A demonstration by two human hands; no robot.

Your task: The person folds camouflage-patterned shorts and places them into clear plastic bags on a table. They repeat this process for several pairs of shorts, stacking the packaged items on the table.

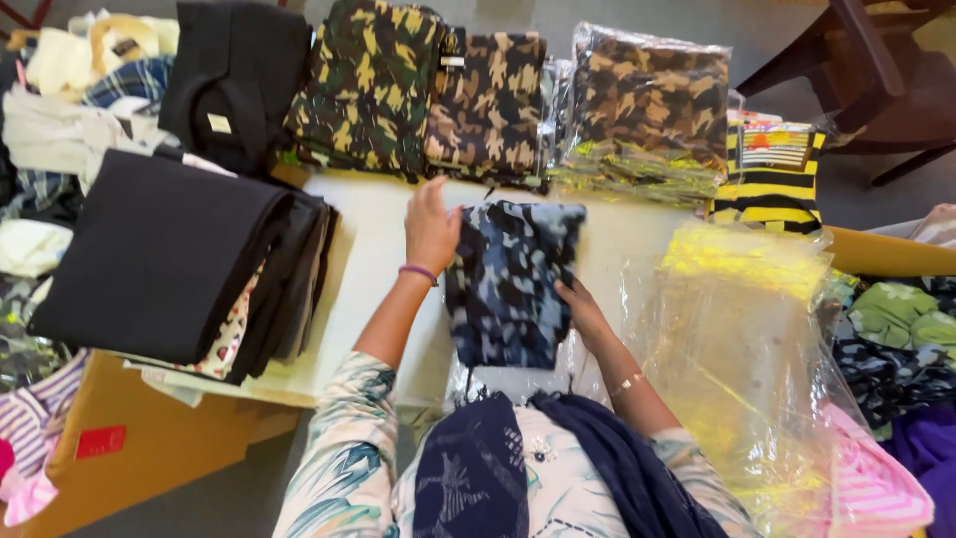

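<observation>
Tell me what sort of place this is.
Probably a garment packing or sorting table: folded camouflage clothes in stacks, clear plastic bags piled at the side, and both hands, left and right, on a blue camouflage garment.
</observation>
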